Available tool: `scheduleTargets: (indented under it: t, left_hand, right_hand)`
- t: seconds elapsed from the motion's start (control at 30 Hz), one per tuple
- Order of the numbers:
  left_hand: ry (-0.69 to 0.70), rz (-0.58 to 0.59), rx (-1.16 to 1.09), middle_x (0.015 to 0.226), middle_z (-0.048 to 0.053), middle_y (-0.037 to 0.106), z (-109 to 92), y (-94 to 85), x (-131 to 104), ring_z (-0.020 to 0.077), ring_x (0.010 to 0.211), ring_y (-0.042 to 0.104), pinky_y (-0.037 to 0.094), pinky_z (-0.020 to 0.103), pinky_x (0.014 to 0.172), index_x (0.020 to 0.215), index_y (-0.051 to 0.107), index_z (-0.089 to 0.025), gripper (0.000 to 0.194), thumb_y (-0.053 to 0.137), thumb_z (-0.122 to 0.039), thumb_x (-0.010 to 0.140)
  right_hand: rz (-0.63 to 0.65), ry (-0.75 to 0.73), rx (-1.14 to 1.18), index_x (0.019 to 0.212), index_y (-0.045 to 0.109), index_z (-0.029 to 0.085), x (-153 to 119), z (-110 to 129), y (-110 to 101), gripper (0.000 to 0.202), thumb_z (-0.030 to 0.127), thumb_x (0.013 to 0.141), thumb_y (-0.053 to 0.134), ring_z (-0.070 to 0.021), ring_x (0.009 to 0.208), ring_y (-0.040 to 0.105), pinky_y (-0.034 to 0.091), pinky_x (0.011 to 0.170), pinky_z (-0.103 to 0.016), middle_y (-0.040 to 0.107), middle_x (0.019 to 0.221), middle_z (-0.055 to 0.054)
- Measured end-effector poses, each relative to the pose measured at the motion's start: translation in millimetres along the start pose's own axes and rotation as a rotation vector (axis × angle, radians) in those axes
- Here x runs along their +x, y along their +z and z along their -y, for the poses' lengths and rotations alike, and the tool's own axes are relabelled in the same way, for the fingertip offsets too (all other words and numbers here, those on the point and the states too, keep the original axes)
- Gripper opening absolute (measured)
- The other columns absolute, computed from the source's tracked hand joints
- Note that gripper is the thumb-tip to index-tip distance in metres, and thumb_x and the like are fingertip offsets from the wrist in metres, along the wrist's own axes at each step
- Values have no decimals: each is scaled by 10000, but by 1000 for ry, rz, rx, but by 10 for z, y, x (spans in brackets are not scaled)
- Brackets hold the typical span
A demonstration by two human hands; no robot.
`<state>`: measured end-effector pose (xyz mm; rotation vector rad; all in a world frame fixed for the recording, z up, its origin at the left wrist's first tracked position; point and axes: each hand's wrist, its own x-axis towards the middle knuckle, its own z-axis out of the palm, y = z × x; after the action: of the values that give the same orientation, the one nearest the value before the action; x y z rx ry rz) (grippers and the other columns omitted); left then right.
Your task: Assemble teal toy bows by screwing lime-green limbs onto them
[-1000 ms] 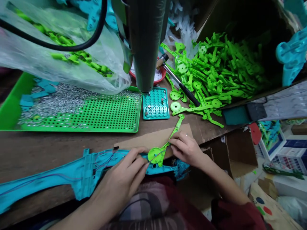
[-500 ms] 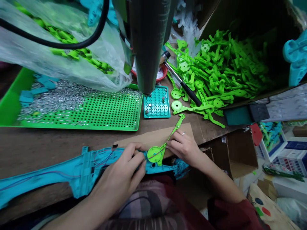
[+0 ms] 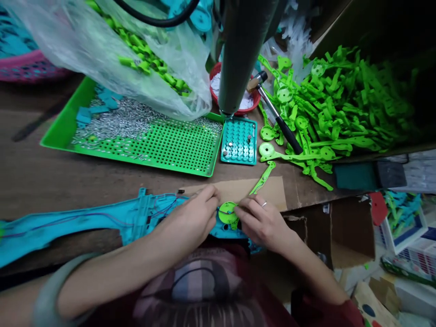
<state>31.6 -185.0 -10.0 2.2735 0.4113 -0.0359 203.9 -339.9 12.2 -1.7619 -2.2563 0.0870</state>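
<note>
A long blue plastic shell (image 3: 102, 217) lies along the table's front edge, with thin wires running inside it. On its right part sits a lime-green plastic arm with a round disc (image 3: 226, 213), its narrow end sticking up and away from me. A thin dark wire (image 3: 225, 212) crosses the disc. My left hand (image 3: 195, 215) is closed over the shell just left of the disc; its fingertips are bunched and what they hold is hidden. At the disc's right edge, my right hand (image 3: 264, 222) pinches the wire, its fingers resting over the green arm.
Behind lie a green perforated tray (image 3: 177, 150) of screws, a small teal tray (image 3: 238, 156) and a hammer (image 3: 279, 120) near piled green parts (image 3: 334, 104). A metal column (image 3: 238, 59) hangs over the middle. Cardboard (image 3: 272, 188) lies beneath the green arm.
The view has shifted left. My left hand has come up nearer the disc's upper left edge, and my right hand has moved lower, over the green arm.
</note>
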Motion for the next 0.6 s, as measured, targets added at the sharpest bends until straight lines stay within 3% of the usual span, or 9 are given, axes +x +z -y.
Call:
scheduleTargets:
  t: [0.23,0.43,0.6]
  left_hand:
    - [-33,112,51,892,54,572,-50,-97,95,197,822,608,513,309,775,779,613,-180,162,476,-145,858]
    - [-28,124,80,903,54,567,-22,-99,93,184,809,588,499,296,796,793,640,-167,174,484,-172,871]
    - [-24,133,68,922,55,573,-37,-123,90,180,834,593,496,287,821,776,630,-164,175,488,-187,876]
  right_hand:
    - [16,109,-44,1060,674,48,32,292,68,263,150,944,461,-249,915,563,547,772,-387,660,983,-160]
    - [-248,200,-4,1164,648,34,-91,387,200,270,132,936,543,-251,1026,600,584,886,-388,683,1061,-174]
    - [-253,287,68,1233,634,52,-177,431,238,324,137,928,562,-268,1093,602,592,911,-426,691,1108,-185]
